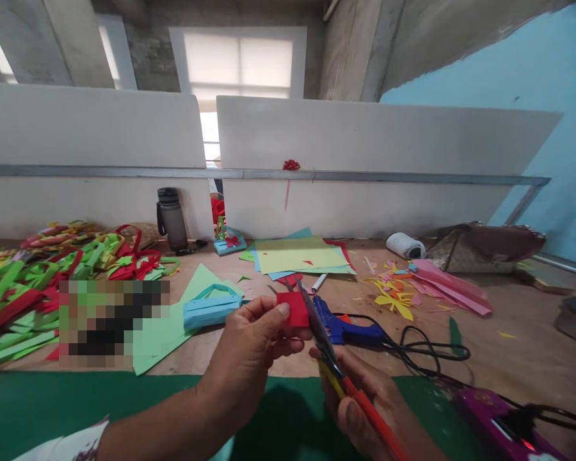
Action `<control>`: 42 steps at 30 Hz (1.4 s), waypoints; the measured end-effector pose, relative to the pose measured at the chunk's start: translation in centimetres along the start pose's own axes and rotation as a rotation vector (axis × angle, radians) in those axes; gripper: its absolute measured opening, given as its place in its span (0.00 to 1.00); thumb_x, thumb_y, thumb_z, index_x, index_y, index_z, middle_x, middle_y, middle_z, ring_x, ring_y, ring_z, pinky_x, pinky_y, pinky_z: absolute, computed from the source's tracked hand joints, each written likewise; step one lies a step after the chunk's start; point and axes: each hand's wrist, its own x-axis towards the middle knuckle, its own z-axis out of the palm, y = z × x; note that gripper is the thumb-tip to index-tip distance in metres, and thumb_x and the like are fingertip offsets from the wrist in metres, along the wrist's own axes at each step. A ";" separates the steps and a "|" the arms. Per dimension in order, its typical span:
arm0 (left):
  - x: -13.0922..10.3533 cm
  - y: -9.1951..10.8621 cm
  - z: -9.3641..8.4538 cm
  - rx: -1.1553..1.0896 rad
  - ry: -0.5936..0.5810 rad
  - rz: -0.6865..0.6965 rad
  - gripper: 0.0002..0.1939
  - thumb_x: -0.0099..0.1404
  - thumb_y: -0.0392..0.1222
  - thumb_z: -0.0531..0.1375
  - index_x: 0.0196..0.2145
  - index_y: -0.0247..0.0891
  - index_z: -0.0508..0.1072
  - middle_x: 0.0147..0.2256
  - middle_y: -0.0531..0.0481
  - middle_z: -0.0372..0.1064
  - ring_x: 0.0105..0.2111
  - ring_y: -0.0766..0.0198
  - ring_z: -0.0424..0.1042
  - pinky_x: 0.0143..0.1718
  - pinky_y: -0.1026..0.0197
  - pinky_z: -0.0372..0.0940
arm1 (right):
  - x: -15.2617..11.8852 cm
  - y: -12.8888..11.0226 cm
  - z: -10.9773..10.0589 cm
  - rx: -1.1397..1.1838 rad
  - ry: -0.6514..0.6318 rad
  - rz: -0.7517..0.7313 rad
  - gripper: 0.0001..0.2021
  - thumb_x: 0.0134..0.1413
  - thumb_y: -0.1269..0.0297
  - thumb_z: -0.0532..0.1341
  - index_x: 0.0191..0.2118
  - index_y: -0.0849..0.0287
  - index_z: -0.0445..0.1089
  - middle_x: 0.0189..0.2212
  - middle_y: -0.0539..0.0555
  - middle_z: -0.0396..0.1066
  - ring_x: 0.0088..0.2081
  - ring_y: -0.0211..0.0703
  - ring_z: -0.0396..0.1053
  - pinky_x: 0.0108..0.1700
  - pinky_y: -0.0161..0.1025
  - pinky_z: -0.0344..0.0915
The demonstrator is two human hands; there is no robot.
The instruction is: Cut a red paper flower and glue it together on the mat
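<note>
Between thumb and fingers, my left hand pinches a small folded piece of red paper. My right hand is wrapped round the red and yellow handles of a pair of scissors. The blades point up and away from me, along the right edge of the red paper; I cannot tell whether they are cutting into it. Just beyond my right hand lies a blue hot glue gun with a black cord. A folded light-blue paper shape rests beside my left hand on green paper.
A heap of green and red paper strips covers the left side, with a dark bottle behind it. Coloured sheets lie at the back. Yellow paper flowers, pink paper, a bag and a purple power strip are to the right.
</note>
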 end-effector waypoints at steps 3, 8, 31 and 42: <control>0.0 0.0 0.0 -0.010 -0.005 -0.014 0.08 0.53 0.39 0.65 0.29 0.34 0.70 0.27 0.48 0.74 0.25 0.65 0.73 0.27 0.65 0.67 | 0.0 -0.2 0.0 -0.037 -0.002 -0.018 0.30 0.47 0.38 0.54 0.49 0.56 0.63 0.23 0.48 0.54 0.22 0.36 0.49 0.22 0.34 0.52; 0.0 0.0 0.0 -0.010 -0.018 -0.004 0.08 0.54 0.38 0.65 0.29 0.34 0.70 0.27 0.49 0.74 0.24 0.66 0.73 0.26 0.66 0.66 | -0.1 -0.1 -0.1 -0.038 -0.017 0.004 0.31 0.47 0.37 0.53 0.49 0.56 0.63 0.24 0.48 0.54 0.22 0.37 0.48 0.23 0.35 0.51; -0.2 0.0 0.3 -0.018 -0.020 -0.013 0.07 0.56 0.37 0.63 0.31 0.32 0.68 0.26 0.48 0.73 0.24 0.67 0.73 0.27 0.67 0.66 | -0.1 0.5 -0.1 0.016 0.040 -0.005 0.26 0.49 0.40 0.56 0.46 0.56 0.66 0.22 0.47 0.53 0.21 0.35 0.47 0.21 0.33 0.49; -0.1 0.0 0.1 -0.033 -0.023 -0.025 0.05 0.57 0.36 0.62 0.29 0.33 0.68 0.26 0.48 0.73 0.25 0.67 0.74 0.27 0.68 0.67 | -0.2 1.3 -0.3 0.024 0.061 -0.036 0.24 0.50 0.43 0.57 0.48 0.54 0.66 0.23 0.48 0.55 0.22 0.36 0.51 0.23 0.33 0.55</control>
